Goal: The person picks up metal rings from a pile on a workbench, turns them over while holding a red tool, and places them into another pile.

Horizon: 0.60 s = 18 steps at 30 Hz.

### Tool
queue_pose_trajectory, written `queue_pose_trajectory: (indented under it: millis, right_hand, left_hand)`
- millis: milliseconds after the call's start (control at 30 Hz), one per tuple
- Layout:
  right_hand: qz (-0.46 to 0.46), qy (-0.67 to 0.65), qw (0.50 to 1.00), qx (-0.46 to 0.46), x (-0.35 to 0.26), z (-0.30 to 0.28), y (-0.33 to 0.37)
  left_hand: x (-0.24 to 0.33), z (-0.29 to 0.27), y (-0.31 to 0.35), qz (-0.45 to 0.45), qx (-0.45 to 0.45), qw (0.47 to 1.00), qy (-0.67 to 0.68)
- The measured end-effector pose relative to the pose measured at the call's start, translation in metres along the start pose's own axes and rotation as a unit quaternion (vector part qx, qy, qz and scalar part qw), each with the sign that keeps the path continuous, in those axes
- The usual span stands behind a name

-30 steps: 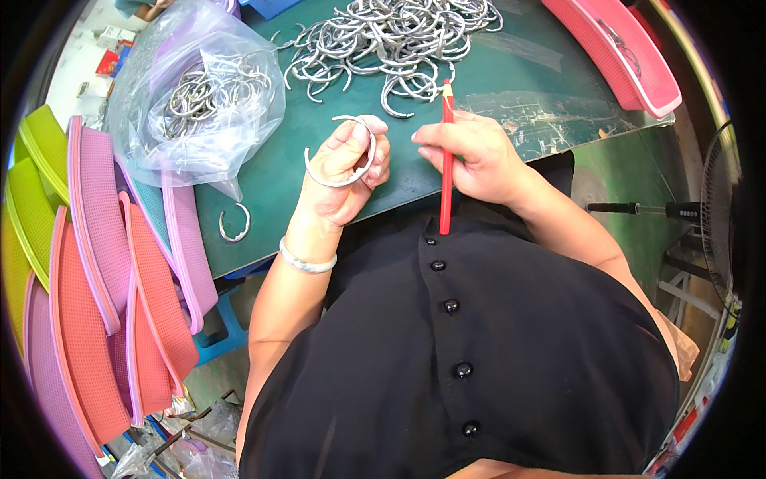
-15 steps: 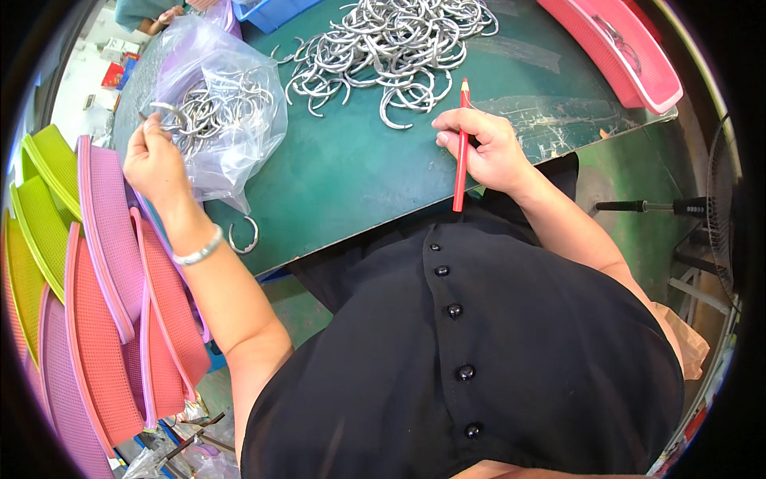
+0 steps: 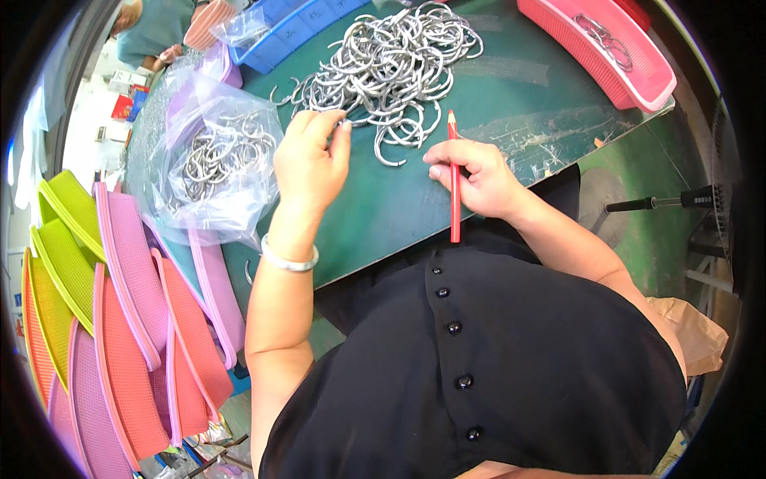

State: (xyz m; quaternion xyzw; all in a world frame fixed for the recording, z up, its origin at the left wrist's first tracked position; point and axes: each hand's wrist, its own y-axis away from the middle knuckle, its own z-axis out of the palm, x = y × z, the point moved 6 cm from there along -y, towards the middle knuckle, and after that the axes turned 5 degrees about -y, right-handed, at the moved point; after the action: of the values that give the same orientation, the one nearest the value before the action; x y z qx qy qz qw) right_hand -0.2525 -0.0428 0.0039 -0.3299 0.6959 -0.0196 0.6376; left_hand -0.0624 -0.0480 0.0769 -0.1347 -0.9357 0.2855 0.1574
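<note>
At the left edge of a heap of silvery C-shaped metal rings [image 3: 391, 64], my left hand [image 3: 311, 160] has its thumb and fingers bent together. Part of a grey ring shows by its fingertips, but what they pinch is hidden. A red pencil [image 3: 456, 188] is held in my right hand [image 3: 479, 177], tip pointing away from me. That hand hovers over the table's near edge, close to a ring [image 3: 388, 153] at the heap's front. Left of my left hand lies a clear plastic bag [image 3: 247, 203] with several similar rings [image 3: 214, 164] inside.
A pink basket [image 3: 594, 60] stands at the right of the green table [image 3: 359, 223], a blue crate [image 3: 295, 36] at the back. Stacked purple, coral and lime baskets [image 3: 132, 271] crowd the left side. Another person [image 3: 163, 36] is at the far left; a fan [image 3: 710, 195] stands right.
My left hand has moved right, from over the plastic bag to the ring heap. A ring seen near its fingers at the bag is gone from there. My right hand keeps the red pencil.
</note>
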Motion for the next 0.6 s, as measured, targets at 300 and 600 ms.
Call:
queue_pose_trajectory:
  millis: [300,600]
  right_hand:
    - [-0.039,0.02,0.999,0.008,-0.002,-0.003,-0.001]
    - [-0.047,0.012,0.999,0.013,-0.007,-0.005,-0.003]
  left_hand:
    - [-0.04,0.03,-0.086,-0.08,0.012,0.997,-0.007]
    - [-0.037,0.081,-0.137,-0.104,-0.173,0.973,-0.115]
